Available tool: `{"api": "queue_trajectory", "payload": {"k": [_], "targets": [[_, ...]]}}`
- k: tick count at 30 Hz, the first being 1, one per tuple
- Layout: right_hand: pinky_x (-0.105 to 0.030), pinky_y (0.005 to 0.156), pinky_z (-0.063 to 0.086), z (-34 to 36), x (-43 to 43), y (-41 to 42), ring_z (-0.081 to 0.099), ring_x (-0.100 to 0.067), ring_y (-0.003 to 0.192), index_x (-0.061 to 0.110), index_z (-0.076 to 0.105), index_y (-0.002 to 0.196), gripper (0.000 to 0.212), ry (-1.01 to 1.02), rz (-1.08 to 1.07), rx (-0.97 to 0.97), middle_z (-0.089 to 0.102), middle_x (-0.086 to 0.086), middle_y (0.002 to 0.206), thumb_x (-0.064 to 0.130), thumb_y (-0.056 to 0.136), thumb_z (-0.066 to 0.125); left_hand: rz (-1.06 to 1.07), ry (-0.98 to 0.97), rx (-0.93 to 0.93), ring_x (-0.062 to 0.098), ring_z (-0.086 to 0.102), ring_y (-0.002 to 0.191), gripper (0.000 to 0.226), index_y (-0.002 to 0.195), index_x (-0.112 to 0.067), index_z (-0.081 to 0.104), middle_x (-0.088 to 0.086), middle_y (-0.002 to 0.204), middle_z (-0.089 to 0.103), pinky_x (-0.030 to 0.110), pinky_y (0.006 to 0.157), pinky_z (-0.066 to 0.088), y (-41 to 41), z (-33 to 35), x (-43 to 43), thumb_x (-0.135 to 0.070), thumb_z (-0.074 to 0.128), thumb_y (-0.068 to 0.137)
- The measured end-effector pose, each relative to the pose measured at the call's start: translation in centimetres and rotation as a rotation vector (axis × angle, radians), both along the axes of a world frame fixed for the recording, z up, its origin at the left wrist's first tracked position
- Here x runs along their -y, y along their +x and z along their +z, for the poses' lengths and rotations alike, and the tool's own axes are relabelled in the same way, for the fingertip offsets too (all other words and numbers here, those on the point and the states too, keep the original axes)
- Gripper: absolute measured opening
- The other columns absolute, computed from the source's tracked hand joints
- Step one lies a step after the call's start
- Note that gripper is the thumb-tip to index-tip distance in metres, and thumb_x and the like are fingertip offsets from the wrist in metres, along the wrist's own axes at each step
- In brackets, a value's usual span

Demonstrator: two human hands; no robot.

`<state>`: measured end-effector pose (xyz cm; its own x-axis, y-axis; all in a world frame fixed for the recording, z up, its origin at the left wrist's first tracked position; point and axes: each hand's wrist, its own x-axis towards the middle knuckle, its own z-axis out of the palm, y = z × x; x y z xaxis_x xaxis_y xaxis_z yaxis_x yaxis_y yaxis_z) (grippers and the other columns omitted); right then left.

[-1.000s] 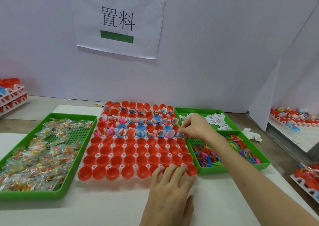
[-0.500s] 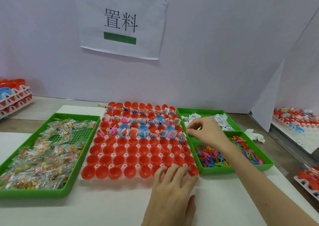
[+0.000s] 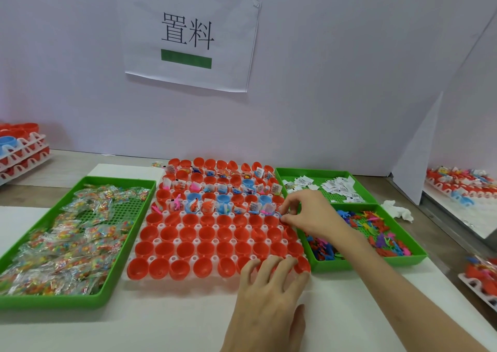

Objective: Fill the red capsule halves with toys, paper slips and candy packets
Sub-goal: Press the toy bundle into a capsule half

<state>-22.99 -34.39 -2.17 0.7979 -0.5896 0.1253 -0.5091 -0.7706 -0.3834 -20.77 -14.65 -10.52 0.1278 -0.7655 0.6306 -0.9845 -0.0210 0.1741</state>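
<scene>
A white tabletop (image 3: 188,324) meets a pale partition (image 3: 349,96). A paper sign (image 3: 188,34) at upper centre reads 置料. The red capsule halves (image 3: 207,246) sit racked mid-frame. The left hand (image 3: 266,295) rests flat on the near row, fingers straight. The right hand (image 3: 314,214) pinches a blue toy (image 3: 279,214) at the rack's right edge.

The white table (image 3: 161,330) bears a candy tray (image 3: 53,302), the capsule rack (image 3: 194,258) and a divided green tray (image 3: 414,260).
</scene>
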Motion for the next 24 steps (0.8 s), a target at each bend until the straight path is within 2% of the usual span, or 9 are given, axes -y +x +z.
{"api": "queue_trajectory", "payload": {"k": [6,12,18,21,24], "targets": [[-0.008,0.055,0.037,-0.2,0.2,-0.8,0.057,0.000,0.064,0.036,0.066,0.070,0.023,0.015,0.039,0.050,0.066,0.011,0.072,0.024,0.080,0.083,0.000,0.030,-0.021,0.012,0.050,0.110,0.053,0.102,-0.036,0.075,-0.009,0.114,0.071,0.035,0.095,0.035,-0.1,0.1,-0.2,-0.044,0.077,0.049],[-0.010,0.056,0.040,-0.2,0.3,-1.0,0.055,0.000,0.064,0.032,0.065,0.070,0.020,0.011,0.068,0.053,0.066,0.010,0.074,0.031,0.080,0.082,-0.008,0.079,-0.043,0.013,0.058,0.109,0.056,0.105,-0.035,0.075,-0.009,0.117,0.070,0.035,0.096,0.035,-0.1,0.3,-0.4,-0.046,0.081,0.050],[-0.011,0.056,0.039,-0.3,0.5,-0.5,0.053,0.002,0.063,0.027,0.061,0.069,0.020,-0.003,0.089,0.023,0.063,0.008,0.072,0.019,0.082,0.073,-0.013,0.106,-0.051,0.013,0.067,0.103,0.056,0.103,-0.036,0.076,-0.010,0.114,0.071,0.035,0.095,0.035,-0.2,0.5,-0.5,-0.046,0.081,0.048],[-0.009,0.057,0.040,-0.1,0.5,-0.4,0.053,0.007,0.063,0.025,0.060,0.068,0.021,0.027,0.087,0.051,0.064,0.008,0.073,0.014,0.084,0.069,-0.002,0.103,-0.045,0.012,0.060,0.107,0.056,0.104,-0.036,0.076,-0.010,0.115,0.071,0.035,0.095,0.034,-0.2,0.5,-0.5,-0.047,0.081,0.048],[-0.009,0.059,0.042,0.0,0.8,-0.5,0.054,0.008,0.062,0.024,0.060,0.067,0.024,0.052,0.048,0.159,0.064,0.008,0.072,0.013,0.085,0.071,0.002,0.078,-0.033,0.013,0.050,0.111,0.055,0.105,-0.035,0.075,-0.009,0.116,0.071,0.036,0.096,0.033,-0.2,0.4,-0.5,-0.045,0.079,0.051]]}}
